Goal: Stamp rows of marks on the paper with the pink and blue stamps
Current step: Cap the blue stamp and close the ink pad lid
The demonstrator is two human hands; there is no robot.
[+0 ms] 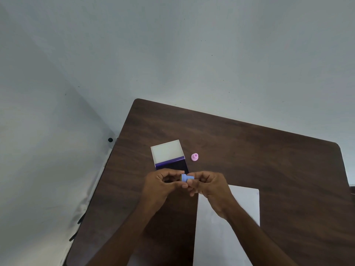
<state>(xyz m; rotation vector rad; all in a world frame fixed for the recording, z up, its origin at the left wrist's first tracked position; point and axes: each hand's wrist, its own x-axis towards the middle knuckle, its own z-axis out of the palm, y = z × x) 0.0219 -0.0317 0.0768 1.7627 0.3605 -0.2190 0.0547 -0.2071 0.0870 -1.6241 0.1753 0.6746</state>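
Observation:
The blue stamp [186, 177] lies sideways between both hands, above the table. My right hand [208, 186] pinches its handle, and the fingertips of my left hand [163, 184] touch its wide base end. The pink stamp [194, 157] stands alone on the table, behind the hands and to the right of the ink pad. A white sheet of paper [244, 200] lies below my right hand and forearm, which cover part of it. No marks show on the visible part of the paper.
An open ink pad [169, 157] with its white lid raised and a dark purple pad sits just behind my left hand. The brown wooden table [269, 160] ends at the left and far edges against a pale wall. Dark sticks lean by the table's left side.

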